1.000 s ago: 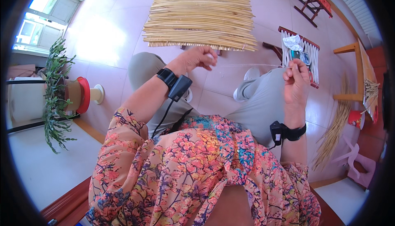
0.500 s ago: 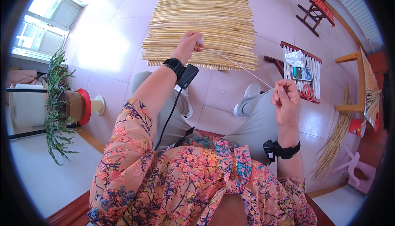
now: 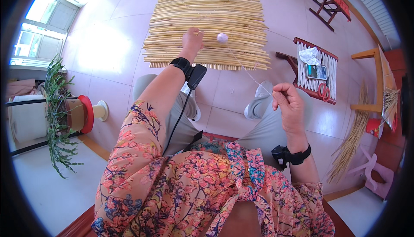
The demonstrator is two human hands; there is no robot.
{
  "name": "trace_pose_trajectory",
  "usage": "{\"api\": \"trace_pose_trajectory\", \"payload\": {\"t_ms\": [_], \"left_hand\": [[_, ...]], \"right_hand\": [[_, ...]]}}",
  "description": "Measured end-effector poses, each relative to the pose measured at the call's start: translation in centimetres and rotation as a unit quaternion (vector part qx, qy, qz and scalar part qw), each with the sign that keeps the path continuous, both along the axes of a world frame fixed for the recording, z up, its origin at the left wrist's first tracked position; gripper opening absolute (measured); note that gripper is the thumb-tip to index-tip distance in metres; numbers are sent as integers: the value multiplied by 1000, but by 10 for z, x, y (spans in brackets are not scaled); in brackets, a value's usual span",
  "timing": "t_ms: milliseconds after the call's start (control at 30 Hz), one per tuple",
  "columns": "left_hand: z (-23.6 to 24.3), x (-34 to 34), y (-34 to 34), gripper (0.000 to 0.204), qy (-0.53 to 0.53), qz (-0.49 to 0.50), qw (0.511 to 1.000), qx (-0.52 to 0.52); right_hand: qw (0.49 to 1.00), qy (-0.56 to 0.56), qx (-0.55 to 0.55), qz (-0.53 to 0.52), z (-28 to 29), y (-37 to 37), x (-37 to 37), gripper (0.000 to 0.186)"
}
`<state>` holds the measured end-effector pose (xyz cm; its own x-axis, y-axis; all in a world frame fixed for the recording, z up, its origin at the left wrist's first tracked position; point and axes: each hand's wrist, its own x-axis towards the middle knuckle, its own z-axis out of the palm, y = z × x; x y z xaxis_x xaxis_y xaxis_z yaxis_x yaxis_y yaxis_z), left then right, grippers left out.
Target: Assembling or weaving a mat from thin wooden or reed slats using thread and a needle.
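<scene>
A white ball of string (image 3: 222,37) rests on a mat of pale yellow reeds (image 3: 207,8) on the floor. My left hand (image 3: 192,42) is over the mat left of the ball, loosely open with bent fingers. From the ball a thin white string (image 3: 246,69) runs down to my right hand (image 3: 286,105), which pinches it above my right knee.
Right: stool (image 3: 302,77) bearing white cloth (image 3: 309,56), phone (image 3: 316,71) and red-handled scissors (image 3: 324,91); folding stool (image 3: 323,15); wooden chair (image 3: 375,107); loose straw (image 3: 347,150); red container (image 3: 373,126); pink object (image 3: 377,181). Left: plant (image 3: 58,120), red-rimmed spool (image 3: 86,114), windows (image 3: 47,17).
My left hand moved forward onto the mat and let go of the string ball, which now lies there. My right hand moved down and left, still pinching the string.
</scene>
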<state>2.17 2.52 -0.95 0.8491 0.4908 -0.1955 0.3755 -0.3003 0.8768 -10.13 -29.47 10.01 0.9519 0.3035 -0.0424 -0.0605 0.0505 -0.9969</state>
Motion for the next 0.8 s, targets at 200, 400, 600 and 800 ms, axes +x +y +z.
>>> {"api": "trace_pose_trajectory", "payload": {"t_ms": [200, 400, 600, 800], "left_hand": [[-5, -2, -10, 21, -116, -109, 971, 179], [6, -19, -52, 16, -161, -213, 956, 121], [39, -52, -107, 19, -257, -305, 915, -65], [96, -79, -122, 31, -89, -325, 792, -509]], "right_hand": [[998, -35, -51, 22, 3, 9, 15, 9], [996, -84, -17, 8, 23, 18, 29, 9], [987, -132, -78, 42, 8, 26, 38, 8], [994, -98, -20, 51, 4, 42, 72, 9]]}}
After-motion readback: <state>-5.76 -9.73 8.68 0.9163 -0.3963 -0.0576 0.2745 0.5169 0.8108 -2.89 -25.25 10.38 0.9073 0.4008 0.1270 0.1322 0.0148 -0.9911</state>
